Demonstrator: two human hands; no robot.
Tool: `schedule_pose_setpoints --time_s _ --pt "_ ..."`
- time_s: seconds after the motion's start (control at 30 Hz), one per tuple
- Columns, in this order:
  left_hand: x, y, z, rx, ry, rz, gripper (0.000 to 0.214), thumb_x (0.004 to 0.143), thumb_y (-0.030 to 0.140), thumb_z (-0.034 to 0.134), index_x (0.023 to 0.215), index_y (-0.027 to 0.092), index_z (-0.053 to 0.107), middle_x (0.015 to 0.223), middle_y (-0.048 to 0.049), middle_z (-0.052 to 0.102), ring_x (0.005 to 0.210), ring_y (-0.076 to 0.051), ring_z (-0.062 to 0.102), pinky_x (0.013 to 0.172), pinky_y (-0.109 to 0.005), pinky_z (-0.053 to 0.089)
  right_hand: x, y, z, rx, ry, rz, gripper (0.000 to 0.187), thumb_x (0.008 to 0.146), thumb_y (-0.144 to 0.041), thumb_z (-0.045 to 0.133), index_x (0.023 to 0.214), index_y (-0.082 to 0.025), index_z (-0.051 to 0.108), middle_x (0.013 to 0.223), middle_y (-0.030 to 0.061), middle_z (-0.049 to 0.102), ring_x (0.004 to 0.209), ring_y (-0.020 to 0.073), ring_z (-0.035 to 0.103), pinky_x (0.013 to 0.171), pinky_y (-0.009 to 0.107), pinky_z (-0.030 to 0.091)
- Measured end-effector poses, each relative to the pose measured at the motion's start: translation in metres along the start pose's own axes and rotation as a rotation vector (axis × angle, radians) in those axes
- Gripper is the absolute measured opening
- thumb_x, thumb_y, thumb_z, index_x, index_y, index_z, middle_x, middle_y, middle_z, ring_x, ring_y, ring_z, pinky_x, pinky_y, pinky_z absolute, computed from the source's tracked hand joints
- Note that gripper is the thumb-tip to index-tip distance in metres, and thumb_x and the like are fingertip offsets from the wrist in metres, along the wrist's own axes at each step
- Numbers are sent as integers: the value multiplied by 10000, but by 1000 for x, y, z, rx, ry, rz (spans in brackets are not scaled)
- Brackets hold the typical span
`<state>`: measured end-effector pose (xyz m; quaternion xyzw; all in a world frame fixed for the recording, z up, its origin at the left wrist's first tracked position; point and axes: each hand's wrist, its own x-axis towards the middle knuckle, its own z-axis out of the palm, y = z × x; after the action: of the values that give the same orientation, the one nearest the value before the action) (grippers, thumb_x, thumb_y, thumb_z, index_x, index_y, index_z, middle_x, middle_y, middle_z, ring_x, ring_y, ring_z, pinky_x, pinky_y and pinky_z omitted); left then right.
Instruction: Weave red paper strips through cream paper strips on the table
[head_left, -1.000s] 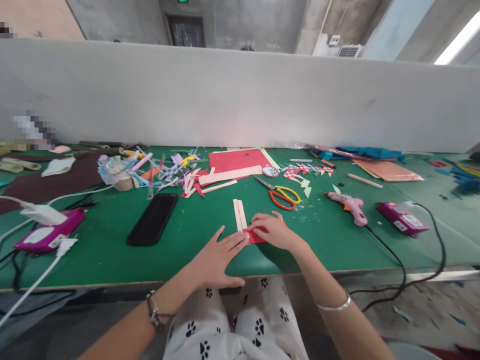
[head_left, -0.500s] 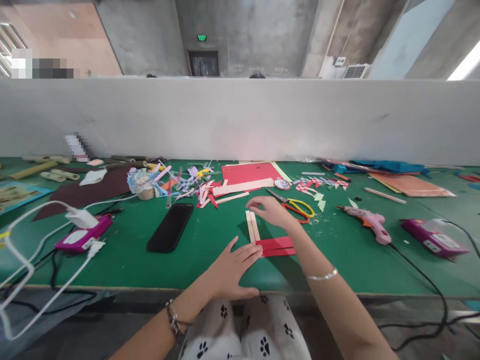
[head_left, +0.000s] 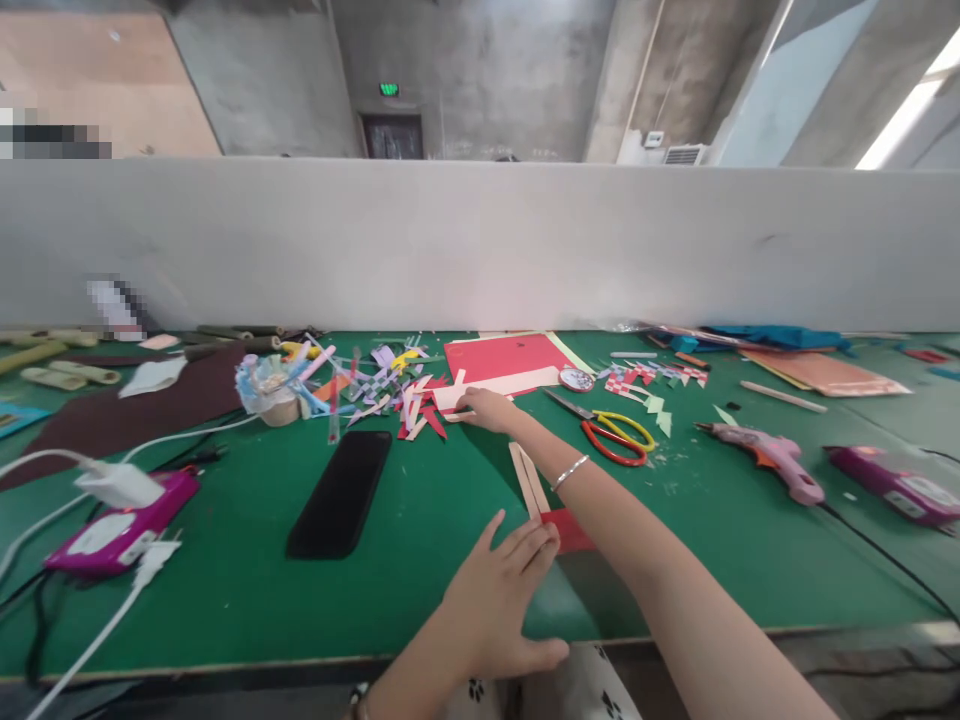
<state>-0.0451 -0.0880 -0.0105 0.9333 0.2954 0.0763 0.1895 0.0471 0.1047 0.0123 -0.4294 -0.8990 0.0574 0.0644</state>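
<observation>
My left hand (head_left: 501,590) lies flat with fingers spread on the green table (head_left: 225,570), fingertips pressing the joint of two cream paper strips (head_left: 526,478) and red paper strips (head_left: 568,530) near the front edge. My right hand (head_left: 484,408) is stretched far forward, its fingers pinching a cream paper strip (head_left: 450,412) at the edge of the scrap pile. Just beyond lies a red paper sheet (head_left: 504,357) with a long cream strip (head_left: 525,381) across it.
A black phone (head_left: 341,492) lies left of my hands. Scissors (head_left: 611,432), a tape roll (head_left: 576,379), a pink glue gun (head_left: 765,456) and a purple box (head_left: 896,483) are on the right. Paper scraps (head_left: 352,385), another purple box with chargers (head_left: 112,520) on the left. A white partition stands behind.
My right hand left the red strips and reached forward and left to the scrap pile, closing on a cream strip. My left hand stayed pressing the strips. The view tilted up.
</observation>
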Motion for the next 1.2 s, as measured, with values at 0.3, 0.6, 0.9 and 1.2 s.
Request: schedule_pose_setpoints --time_s 0.3,0.6,0.9,1.2 --pt "2 -2 -1 -46 13 13 729 762 555 334 1340 147 157 1392 -63 220 1271 -229 186 1052 -473 63 -9 11 10 16 5 -32 177 792 -185 473 931 -150 577 914 76 532 806 161 491 636 239 316" --pt "0 -6 2 -56 -3 23 705 766 551 359 1334 176 176 1389 -50 230 1268 -212 200 1048 -472 65 0 17 -1 90 -52 -58 118 755 -227 530 817 -149 593 870 42 542 766 117 489 619 201 327" --pt "8 -32 -26 84 -64 86 528 785 384 430 1282 252 307 1317 -25 382 1205 -198 343 1019 -429 211 -10 18 -33 145 -12 -77 97 726 -125 471 759 -116 562 784 58 580 678 116 474 581 211 328" --pt "1 -34 -24 174 157 -97 635 654 240 483 1264 241 308 1332 -63 347 1202 -251 327 1004 -480 216 -84 64 -63 632 186 3 97 681 -249 509 683 -153 499 667 -16 527 489 54 381 481 198 301"
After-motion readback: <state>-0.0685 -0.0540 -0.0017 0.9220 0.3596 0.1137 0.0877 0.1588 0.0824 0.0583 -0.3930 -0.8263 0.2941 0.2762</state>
